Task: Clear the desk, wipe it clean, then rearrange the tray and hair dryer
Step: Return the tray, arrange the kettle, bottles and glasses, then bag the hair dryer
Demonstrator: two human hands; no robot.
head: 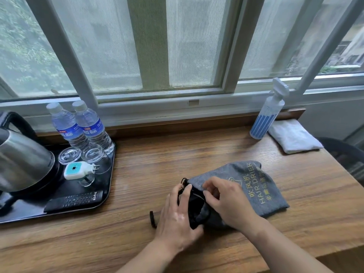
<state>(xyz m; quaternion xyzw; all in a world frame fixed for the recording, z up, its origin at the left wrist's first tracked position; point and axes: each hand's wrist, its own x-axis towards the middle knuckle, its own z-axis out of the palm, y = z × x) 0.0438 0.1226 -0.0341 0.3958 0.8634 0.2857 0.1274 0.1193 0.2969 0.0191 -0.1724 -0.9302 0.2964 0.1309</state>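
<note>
- On the wooden desk point(157, 158), the grey hair-dryer bag point(254, 186) lay near the front edge, well to the right of the black tray point(102, 201), its mouth turned toward the tray and its printed end pointing away. It serves as the landmark for every place below.
- Left of the bag, the tray carried a steel kettle point(23, 158), two water bottles point(82, 127), upturned glasses point(78, 154), a plug-in device point(75, 170) and a remote point(76, 200).
- Behind the bag, against the window ledge, stood a spray bottle point(266, 115), with a folded white cloth point(293, 135) just beside it.
- At the bag's mouth, the left hand point(177, 215) lay flat and fairly spread, pressing the dark dryer body point(194, 205) inward; whether its fingers gripped anything, I could not tell.
- Over the bag's upper rim, the right hand point(226, 198) curled, fingertips pinching the cloth edge.
- Just left of the mouth, a short black cord end or strap point(152, 219) trailed loose on the desk.
- To my eye, the step was closing up the bag; done well, the trailing piece would go inside first, then the drawstring be pulled snug while the other hand steadied the bag.
</note>
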